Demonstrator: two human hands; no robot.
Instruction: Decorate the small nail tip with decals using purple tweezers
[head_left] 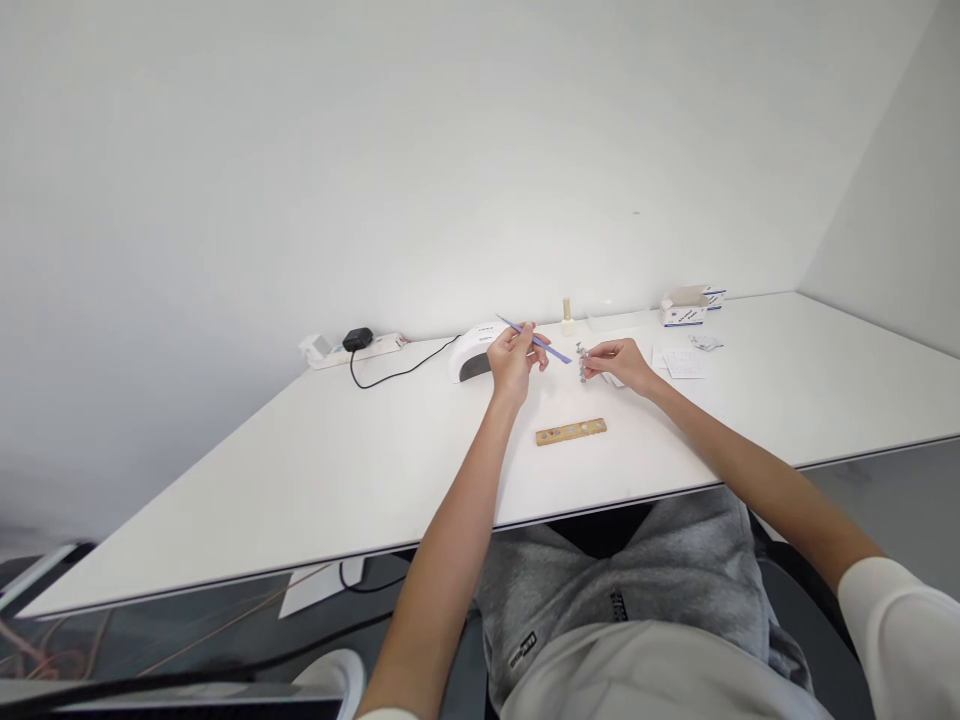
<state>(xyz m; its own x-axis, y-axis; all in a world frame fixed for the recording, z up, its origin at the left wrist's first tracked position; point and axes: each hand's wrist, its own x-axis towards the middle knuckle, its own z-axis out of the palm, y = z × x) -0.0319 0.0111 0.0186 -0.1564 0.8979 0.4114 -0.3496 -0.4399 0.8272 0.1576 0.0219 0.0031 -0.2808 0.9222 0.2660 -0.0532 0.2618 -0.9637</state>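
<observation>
My left hand (514,362) is closed around a thin purple stick (553,350) with a pointed end and a flatter end, held above the table in front of a white nail lamp (466,352). The flatter end points toward my right hand (616,362). The fingers of that hand pinch a small silvery piece with several knobs (581,370); its exact kind is too small to make out. Below both hands, a yellowish bar with several round grey spots (571,432) lies on the table. A nail polish bottle (568,318) stands upright behind them.
On the white table (360,460), a power strip (375,347) with a black adapter (358,339) sits at the back left, its cable running toward the lamp. Small boxes (684,306), paper sheets (684,363) and a clear packet (705,343) lie at the right.
</observation>
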